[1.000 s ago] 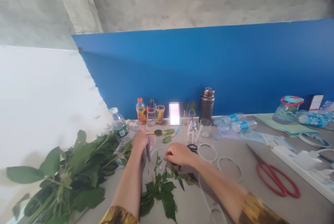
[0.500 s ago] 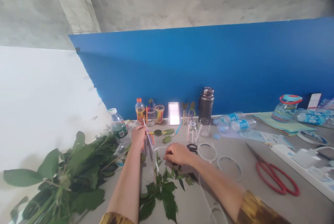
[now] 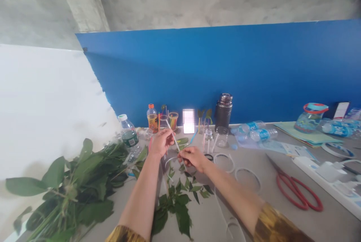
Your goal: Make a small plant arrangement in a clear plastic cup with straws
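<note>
Pale plastic straw (image 3: 175, 142) runs slantwise between my hands, its far end pointing up toward the cups and its near end dipping toward the table. My left hand (image 3: 161, 142) grasps it toward the far end, and my right hand (image 3: 193, 158) pinches it lower down between thumb and fingers. Neither hand is released, and they sit just apart along the straw.

Below them, a leafy sprig (image 3: 176, 198) lies flat on the grey table (image 3: 318, 223), with a white plastic ring (image 3: 170, 158) just beyond it. Two more white rings (image 3: 224, 163) lie to my right. To my left, a big bunch of leafy stems (image 3: 70, 185) spreads over the table edge, beside a water bottle (image 3: 129, 136) with a green label.

Along the far edge, against the blue panel (image 3: 197, 73), stand an orange-capped bottle (image 3: 152, 120), a cup of coloured straws (image 3: 173, 120), small glass jars (image 3: 222, 136) and a dark steel flask (image 3: 223, 111). Further right lie red-handled scissors (image 3: 296, 193), a white power strip (image 3: 324, 178) and plastic bottles (image 3: 258, 134) on their sides.
</note>
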### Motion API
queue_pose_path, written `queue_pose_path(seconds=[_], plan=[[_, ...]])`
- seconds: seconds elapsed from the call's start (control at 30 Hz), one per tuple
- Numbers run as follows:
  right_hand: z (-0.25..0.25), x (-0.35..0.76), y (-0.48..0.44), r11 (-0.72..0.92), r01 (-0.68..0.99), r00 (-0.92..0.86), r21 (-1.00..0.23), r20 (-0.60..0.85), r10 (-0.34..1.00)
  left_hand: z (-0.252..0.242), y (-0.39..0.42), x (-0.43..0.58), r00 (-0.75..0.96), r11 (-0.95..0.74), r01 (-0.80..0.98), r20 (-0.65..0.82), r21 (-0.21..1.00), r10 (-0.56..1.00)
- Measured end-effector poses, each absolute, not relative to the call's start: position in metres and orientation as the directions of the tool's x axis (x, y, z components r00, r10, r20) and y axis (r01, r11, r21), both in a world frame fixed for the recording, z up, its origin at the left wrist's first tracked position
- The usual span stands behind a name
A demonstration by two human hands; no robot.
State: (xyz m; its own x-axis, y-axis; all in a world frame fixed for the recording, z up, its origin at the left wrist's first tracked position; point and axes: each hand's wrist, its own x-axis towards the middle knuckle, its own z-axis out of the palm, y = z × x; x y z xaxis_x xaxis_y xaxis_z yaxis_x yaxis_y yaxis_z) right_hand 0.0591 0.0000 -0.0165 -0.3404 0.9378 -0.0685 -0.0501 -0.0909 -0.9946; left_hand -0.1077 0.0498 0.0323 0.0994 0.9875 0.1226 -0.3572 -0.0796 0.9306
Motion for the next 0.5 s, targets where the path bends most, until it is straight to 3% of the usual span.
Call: queue_pose_path(seconds=[0.17, 0.3, 0.4, 0.5], plan=[[-0.014, 0.063, 0.003, -0.13, -0.235, -0.291, -0.963, -0.057, 0.955, 0.032, 0.041, -0.093, 0.307, -0.025, -0.231, 0.097, 0.973, 0.947], [-0.013, 0.064, 0.005, -0.135, -0.298, -0.253, -0.945, -0.059, 0.966, 0.031, 0.033, -0.085, 0.36, 0.027, -0.085, 0.005, 0.996, 0.933], [-0.013, 0.061, 0.005, -0.121, -0.253, -0.245, -0.96, -0.057, 0.968, 0.029, 0.028, -0.081, 0.342, 0.018, -0.036, -0.005, 0.999, 0.94], [-0.009, 0.064, 0.0, -0.078, -0.075, -0.227, -0.994, -0.059, 0.972, 0.021, 0.027, -0.077, 0.238, -0.07, 0.017, 0.064, 0.997, 0.969]])
